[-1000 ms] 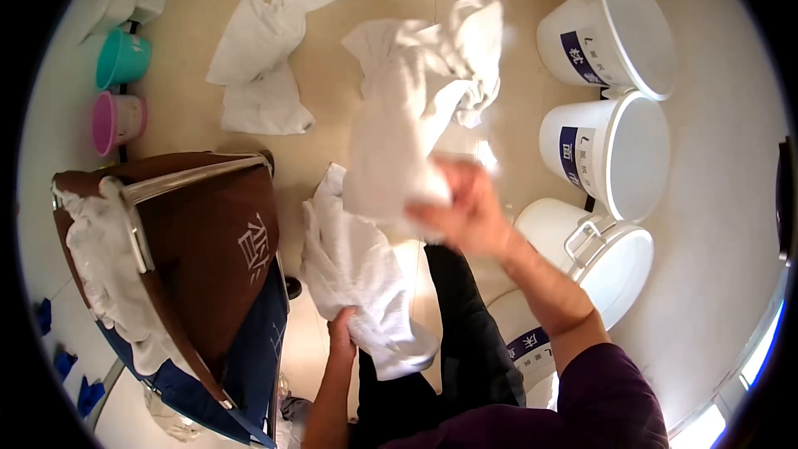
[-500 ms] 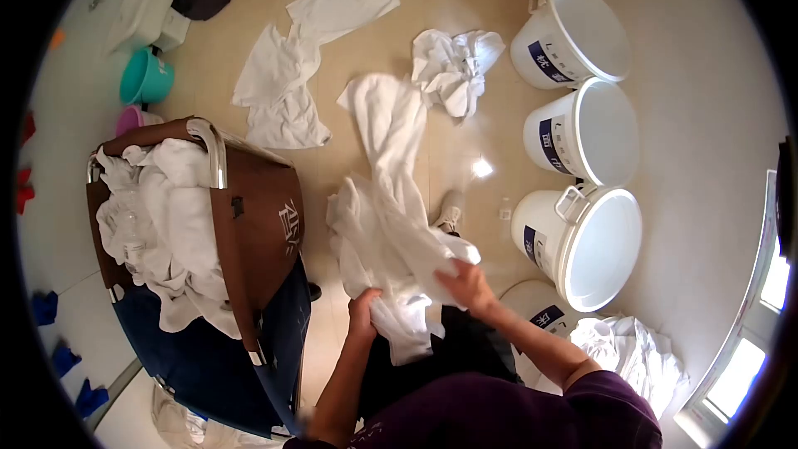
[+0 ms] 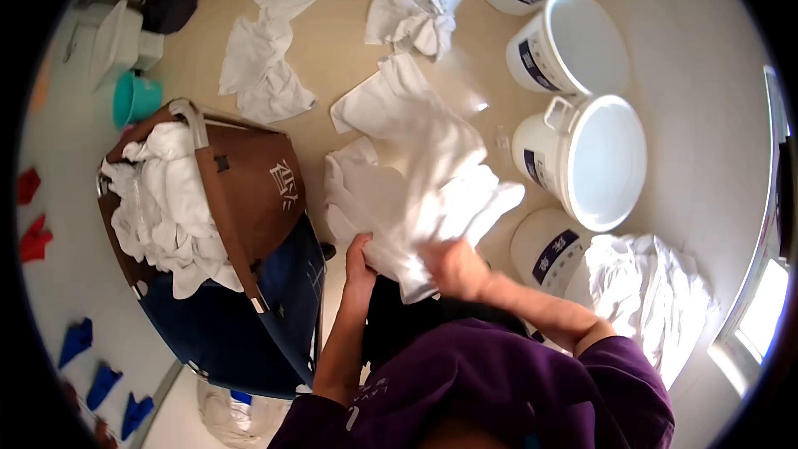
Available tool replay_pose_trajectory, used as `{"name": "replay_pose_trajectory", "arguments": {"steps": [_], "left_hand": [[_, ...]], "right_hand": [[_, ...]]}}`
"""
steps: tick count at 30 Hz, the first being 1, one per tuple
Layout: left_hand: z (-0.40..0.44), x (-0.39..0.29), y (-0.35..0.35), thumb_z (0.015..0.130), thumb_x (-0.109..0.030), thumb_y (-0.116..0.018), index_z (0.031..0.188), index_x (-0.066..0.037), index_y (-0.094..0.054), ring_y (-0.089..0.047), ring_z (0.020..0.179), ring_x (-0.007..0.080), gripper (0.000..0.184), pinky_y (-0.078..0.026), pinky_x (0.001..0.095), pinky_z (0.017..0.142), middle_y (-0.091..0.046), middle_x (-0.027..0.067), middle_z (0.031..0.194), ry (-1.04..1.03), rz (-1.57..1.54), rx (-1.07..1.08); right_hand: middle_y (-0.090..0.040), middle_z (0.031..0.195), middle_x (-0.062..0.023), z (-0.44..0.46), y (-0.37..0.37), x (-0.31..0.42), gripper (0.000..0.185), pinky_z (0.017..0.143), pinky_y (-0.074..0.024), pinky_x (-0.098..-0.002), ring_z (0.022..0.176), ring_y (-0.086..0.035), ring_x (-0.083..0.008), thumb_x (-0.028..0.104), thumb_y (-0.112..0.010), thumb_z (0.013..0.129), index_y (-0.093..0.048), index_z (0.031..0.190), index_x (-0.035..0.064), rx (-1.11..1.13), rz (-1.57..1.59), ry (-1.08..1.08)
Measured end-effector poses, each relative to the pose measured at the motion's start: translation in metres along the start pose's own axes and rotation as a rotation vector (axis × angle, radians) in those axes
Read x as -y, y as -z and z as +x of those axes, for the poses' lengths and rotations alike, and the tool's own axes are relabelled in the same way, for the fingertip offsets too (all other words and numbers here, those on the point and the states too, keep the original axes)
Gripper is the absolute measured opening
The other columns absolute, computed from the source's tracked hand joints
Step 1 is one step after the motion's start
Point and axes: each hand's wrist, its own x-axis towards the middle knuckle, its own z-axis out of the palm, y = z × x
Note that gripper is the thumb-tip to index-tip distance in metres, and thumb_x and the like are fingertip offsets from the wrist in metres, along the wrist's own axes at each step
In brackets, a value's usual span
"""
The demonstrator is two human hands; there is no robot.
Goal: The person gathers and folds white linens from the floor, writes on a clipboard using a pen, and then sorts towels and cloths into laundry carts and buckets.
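- gripping, the left hand (image 3: 359, 268) is clenched on the near left edge of a white cloth (image 3: 362, 204), which is bunched in front of the body, between the cart and the right edge of the floor (image 3: 332, 41).
- right hand (image 3: 457, 270), blurred, at the near side of the same bundle; whether its fingers are closed on fabric cannot be told. if the hold is only partial, a fold could slip away.
- blurred middle fold (image 3: 440, 166): whether it belongs to the same piece cannot be told. layers of like colour could be gathered together by mistake.
- far white end (image 3: 391, 96), reaching towards the far edge of the floor: contact is unclear, but a low end could drag and pick up dirt.
- crumpled cloth (image 3: 416, 12) and spread cloths (image 3: 266, 58), lying towards the far edge of the floor: a step forward could tread on them, since the bundle blocks the view down.
- brown cart (image 3: 253, 158), left, with heaped linen (image 3: 179, 208) spilling over its near rim: a knock from the left forearm could dislodge it.
- white bucket (image 3: 539, 150), along the right edge of the floor: a wide sweep of the right arm could strike it.
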Motion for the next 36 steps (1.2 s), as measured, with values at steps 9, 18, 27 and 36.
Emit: {"name": "replay_pose_trajectory", "arguments": {"steps": [9, 18, 27, 36], "left_hand": [[-0.066, 0.015, -0.09, 0.096, -0.055, -0.038, 0.142, -0.003, -0.04, -0.055, 0.117, 0.0262, 0.07, -0.047, 0.04, 0.098, -0.054, 0.014, 0.132, -0.052, 0.387, 0.372], [-0.146, 0.042, -0.189, 0.083, -0.031, -0.055, 0.137, 0.006, -0.047, -0.057, 0.119, 0.0299, 0.066, -0.044, 0.0385, 0.103, -0.057, 0.0185, 0.131, -0.15, 0.797, 0.276], [-0.282, 0.181, -0.368, 0.071, -0.014, -0.078, 0.131, 0.002, -0.055, -0.056, 0.118, 0.0239, 0.066, -0.043, 0.0352, 0.102, -0.063, 0.0143, 0.122, 0.235, 0.843, 1.351], [-0.137, 0.346, -0.51, 0.086, -0.032, -0.071, 0.115, 0.002, -0.057, -0.059, 0.11, 0.0258, 0.047, -0.047, 0.0385, 0.094, -0.063, 0.0197, 0.117, -0.674, 1.252, 1.198]], "right_hand": [[-0.062, 0.068, -0.0187, -0.07, -0.011, 0.035, 0.037, 0.073, -0.0495, -0.0431, 0.07, -0.063, -0.0373, 0.011, -0.06, 0.079, -0.063, 0.115, 0.0035, 0.11, 0.264, 0.226], [-0.069, 0.096, -0.0078, -0.224, 0.013, -0.065, 0.024, 0.085, -0.0489, -0.0273, 0.089, -0.063, -0.0156, 0.013, -0.057, 0.093, -0.069, 0.106, -0.0031, -0.267, 1.873, -0.495], [-0.053, 0.137, -0.0146, -0.371, 0.093, -0.07, 0.052, 0.107, -0.0403, -0.042, 0.123, -0.052, -0.0288, 0.022, -0.059, 0.095, -0.045, 0.14, -0.0012, -0.283, 1.364, -0.539], [-0.054, 0.135, -0.0138, -0.398, 0.141, -0.178, 0.047, 0.106, -0.041, -0.0452, 0.119, -0.054, -0.0312, 0.022, -0.055, 0.097, -0.046, 0.138, 0.0004, -1.437, 1.867, -0.202]]}}
